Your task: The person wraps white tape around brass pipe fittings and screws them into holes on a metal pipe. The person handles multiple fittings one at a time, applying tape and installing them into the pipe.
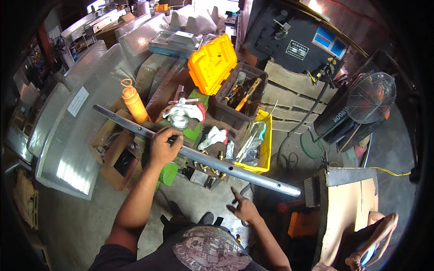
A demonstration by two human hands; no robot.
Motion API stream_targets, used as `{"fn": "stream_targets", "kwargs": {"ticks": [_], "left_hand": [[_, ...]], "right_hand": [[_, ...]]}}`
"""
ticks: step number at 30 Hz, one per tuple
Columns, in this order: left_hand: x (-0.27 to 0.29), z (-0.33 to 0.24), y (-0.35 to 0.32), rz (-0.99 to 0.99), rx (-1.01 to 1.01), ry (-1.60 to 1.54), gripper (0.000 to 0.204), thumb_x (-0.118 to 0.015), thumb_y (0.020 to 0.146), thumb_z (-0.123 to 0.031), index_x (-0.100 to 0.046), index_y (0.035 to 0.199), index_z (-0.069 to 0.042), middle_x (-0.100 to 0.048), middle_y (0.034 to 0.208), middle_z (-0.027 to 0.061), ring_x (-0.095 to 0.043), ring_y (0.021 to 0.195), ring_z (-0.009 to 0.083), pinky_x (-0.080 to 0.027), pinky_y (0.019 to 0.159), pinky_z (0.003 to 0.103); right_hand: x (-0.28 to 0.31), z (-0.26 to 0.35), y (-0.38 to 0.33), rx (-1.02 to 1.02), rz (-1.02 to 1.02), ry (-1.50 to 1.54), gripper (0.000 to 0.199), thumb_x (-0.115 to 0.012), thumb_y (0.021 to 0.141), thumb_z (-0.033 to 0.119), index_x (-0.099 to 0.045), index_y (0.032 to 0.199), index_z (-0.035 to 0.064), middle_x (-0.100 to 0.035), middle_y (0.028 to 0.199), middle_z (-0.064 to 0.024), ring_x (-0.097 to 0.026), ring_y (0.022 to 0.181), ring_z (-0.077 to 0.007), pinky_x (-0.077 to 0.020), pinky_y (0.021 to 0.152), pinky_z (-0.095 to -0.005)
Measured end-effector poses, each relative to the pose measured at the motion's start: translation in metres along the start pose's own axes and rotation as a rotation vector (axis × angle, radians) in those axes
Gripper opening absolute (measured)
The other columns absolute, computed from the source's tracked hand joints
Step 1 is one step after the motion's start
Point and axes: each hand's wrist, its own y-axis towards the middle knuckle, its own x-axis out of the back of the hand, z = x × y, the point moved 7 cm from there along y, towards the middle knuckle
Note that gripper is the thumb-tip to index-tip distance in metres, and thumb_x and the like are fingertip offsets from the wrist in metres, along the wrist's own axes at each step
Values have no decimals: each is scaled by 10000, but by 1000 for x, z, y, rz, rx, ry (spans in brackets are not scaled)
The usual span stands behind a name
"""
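Observation:
A long grey metal tube point(203, 160) with several small holes slants across in front of me, from upper left to lower right. My left hand point(165, 143) is closed around it left of its middle. Below the tube's right half, my right hand point(244, 208) is apart from it, fingers spread and holding nothing. Behind the tube is a cluttered workbench. White gloves with red cuffs point(212, 137), a roll of tape point(179, 121) and an orange bottle point(134, 102) rest there. Several brass fittings point(215, 171) sit just under the tube.
A dark toolbox point(231, 111) with a raised yellow lid point(212, 61) stands beyond, beside a yellow tray point(266, 156) of rods. Cardboard boxes point(118, 158) and wrapped panels point(72, 149) are left. A fan point(370, 97) stands right. Another person's arm point(379, 232) shows at lower right.

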Motion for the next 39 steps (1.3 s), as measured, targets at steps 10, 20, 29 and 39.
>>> {"fn": "stream_targets", "kwargs": {"ticks": [10,20,29,39], "left_hand": [[-5,5,0,28,7,1,71,-691,830,-52,-681,874,2,-700,820,120,-703,780,264,-532,716,349],[-6,2,2,22,23,36,76,-696,828,-52,-686,878,5,-701,825,122,-701,774,258,-528,711,343],[-6,0,3,17,2,51,62,-688,836,-37,-683,883,2,-701,823,118,-705,783,253,-531,716,337],[-10,1,3,30,33,70,71,-690,829,-44,-676,877,6,-698,822,121,-702,781,260,-533,720,346]], "right_hand": [[-70,-53,72,-116,-126,-310,959,-638,834,284,-116,1599,35,-533,1378,-262,-651,1050,-433,-555,891,-500],[-102,-110,48,-290,155,-291,926,-586,862,282,-85,1634,176,-579,1347,-254,-658,1090,-431,-546,904,-494],[-72,-68,63,-133,-3,-84,1021,-671,829,275,-44,1633,209,-528,1376,-284,-616,1130,-461,-521,949,-498],[-107,-158,68,-231,-45,633,912,-684,864,120,-203,1628,246,-568,1418,-180,-676,1042,-262,-559,815,-362]]}}
